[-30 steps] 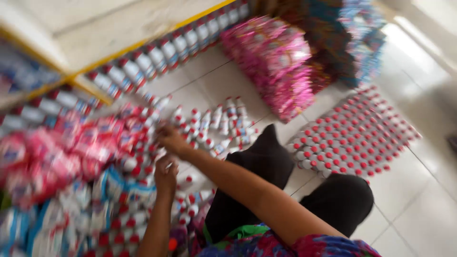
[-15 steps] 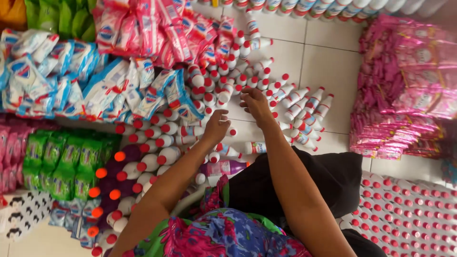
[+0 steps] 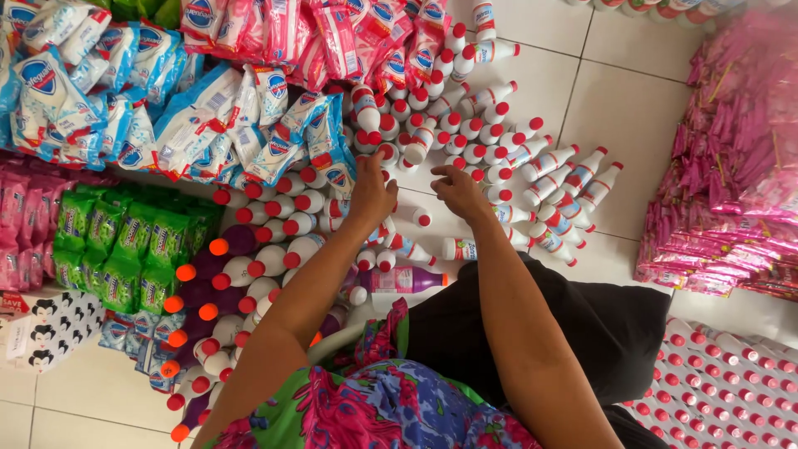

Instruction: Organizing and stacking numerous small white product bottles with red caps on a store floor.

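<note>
While I sat on the tiled floor (image 3: 632,108), my left hand (image 3: 371,193) and right hand (image 3: 459,191) lay loose, fingers spread, touching white red-capped bottles (image 3: 465,141) clustered within easy reach between the soap packets (image 3: 249,133) and me.

The left hand (image 3: 371,198) and the right hand (image 3: 458,191) reach down among small white plastic bottles with red caps (image 3: 465,141) lying on the white tiled floor (image 3: 623,108). Blue and white soap packets (image 3: 199,125) are piled just beside them. Shiny pink packets (image 3: 731,166) lie well apart.
</note>
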